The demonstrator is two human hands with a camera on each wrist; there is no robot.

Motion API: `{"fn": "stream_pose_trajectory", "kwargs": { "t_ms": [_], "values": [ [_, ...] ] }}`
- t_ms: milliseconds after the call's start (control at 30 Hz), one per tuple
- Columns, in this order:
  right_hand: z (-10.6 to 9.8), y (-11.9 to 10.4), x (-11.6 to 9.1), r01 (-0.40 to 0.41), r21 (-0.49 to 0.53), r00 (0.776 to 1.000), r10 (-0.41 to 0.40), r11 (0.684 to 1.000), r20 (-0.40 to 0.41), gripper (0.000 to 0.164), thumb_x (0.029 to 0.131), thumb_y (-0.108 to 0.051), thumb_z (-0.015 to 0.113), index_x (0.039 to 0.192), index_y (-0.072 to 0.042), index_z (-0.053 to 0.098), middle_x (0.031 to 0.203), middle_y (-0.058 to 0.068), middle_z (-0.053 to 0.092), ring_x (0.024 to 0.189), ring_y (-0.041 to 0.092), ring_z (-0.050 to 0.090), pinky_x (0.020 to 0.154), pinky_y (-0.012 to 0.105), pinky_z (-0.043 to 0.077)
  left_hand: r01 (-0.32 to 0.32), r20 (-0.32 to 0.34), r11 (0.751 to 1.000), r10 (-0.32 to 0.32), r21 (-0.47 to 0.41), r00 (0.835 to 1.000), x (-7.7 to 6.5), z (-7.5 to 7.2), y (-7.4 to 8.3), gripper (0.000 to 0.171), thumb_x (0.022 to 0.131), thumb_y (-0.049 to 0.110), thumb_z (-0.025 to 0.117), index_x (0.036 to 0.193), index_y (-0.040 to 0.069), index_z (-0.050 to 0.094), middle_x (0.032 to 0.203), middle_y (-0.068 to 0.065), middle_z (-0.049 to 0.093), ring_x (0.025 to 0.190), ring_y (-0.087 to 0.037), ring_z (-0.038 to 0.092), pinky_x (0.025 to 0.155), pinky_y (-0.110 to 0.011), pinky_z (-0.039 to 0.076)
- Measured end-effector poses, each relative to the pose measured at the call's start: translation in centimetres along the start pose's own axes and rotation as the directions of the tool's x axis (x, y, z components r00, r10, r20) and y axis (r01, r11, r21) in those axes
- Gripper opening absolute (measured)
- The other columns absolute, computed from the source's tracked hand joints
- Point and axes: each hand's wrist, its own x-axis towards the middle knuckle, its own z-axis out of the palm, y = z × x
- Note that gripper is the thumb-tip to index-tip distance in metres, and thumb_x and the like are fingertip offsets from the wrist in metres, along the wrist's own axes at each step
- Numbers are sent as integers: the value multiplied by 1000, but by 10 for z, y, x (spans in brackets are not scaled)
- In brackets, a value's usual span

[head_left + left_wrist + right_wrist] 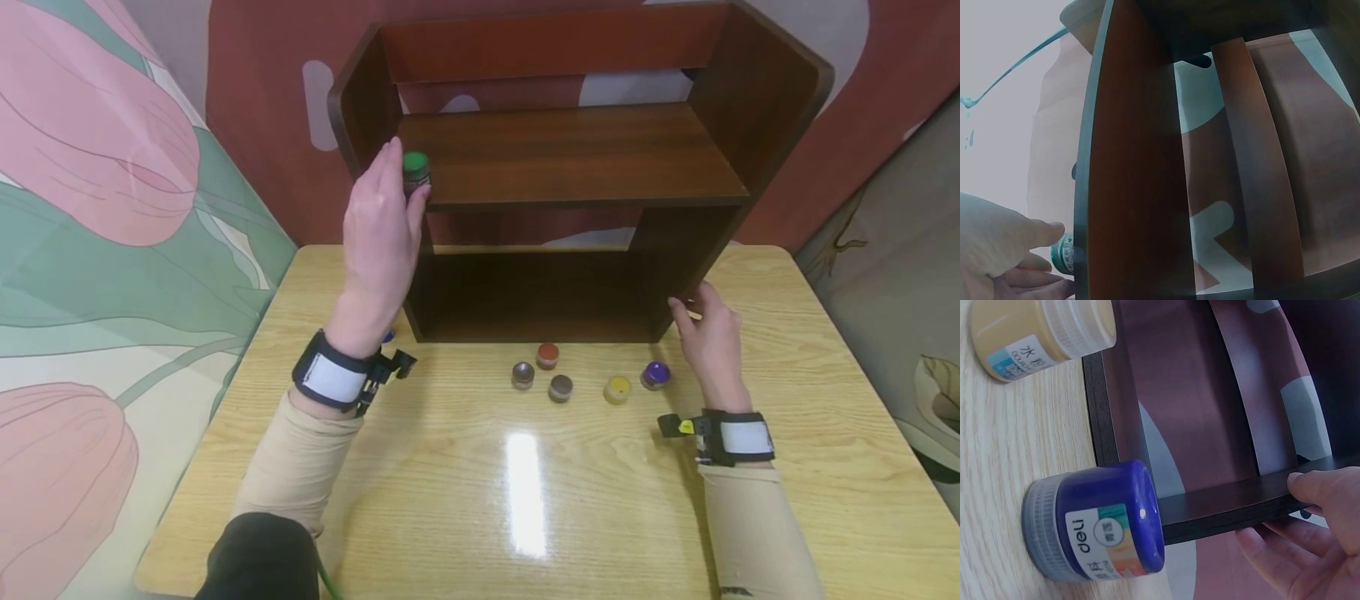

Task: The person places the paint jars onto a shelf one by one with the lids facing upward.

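Note:
My left hand (pixel 380 221) pinches a small green-topped paint jar (pixel 416 169) between thumb and fingers, at the left front end of the middle board of a dark brown wooden shelf unit (pixel 573 158). From the left wrist view, the jar (pixel 1062 254) is right at the front edge of that board, partly covered by the hand. Low on the unit's right side, my right hand (pixel 711 337) grips the side panel (pixel 686 250), its thumb on the inner face and fingers on the outer one.
Several paint jars stand on the light wooden table (pixel 420 500) before the unit, among them a red one (pixel 548 356), a yellow one (pixel 618 389) and a purple one (pixel 656 375) near my right hand. A blue item (pixel 388 336) shows behind my left wrist.

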Motion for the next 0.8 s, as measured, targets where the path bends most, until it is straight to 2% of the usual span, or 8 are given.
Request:
{"fn": "stream_pose_trajectory", "kwargs": {
  "t_ms": [200,333,567,667,800],
  "values": [
    [0,0,0,3,3,1000,-3,1000,-5,38,102,-28,56,129,-1,58,124,27,66,113,45,66,90,57,56,-70,-83,998,70,2,994,-4,-3,1,52,99,28,60,143,2,51,144,-17,57,130,-29,59,114,-34,45],
    [0,-1,0,8,-1,1000,-8,1000,-7,37,102,-27,56,128,-1,58,124,27,66,112,45,66,90,57,56,-124,-149,992,122,-3,981,-7,-5,4,48,98,26,63,140,3,56,142,-16,60,128,-29,60,113,-35,47],
    [0,-1,0,-2,8,1000,2,1000,1,37,102,-26,56,129,-1,57,126,26,65,113,45,65,91,56,56,-246,-251,969,238,-2,938,-15,-6,10,35,98,21,64,127,2,65,130,-14,68,119,-29,65,109,-33,50],
    [0,-1,0,-1,7,1000,1,1000,1,37,102,-26,56,130,-1,57,126,26,66,113,45,65,91,56,56,-313,-258,950,301,-2,918,-20,-4,13,31,97,19,65,123,1,68,126,-14,70,117,-29,66,109,-32,51],
    [1,0,1,7,0,1000,-7,1000,-12,36,102,-26,57,129,-2,58,123,26,67,111,45,67,90,56,56,-388,-223,922,380,11,898,-28,2,17,30,98,21,64,119,0,69,121,-15,72,114,-29,67,106,-33,53]
  ]
}}
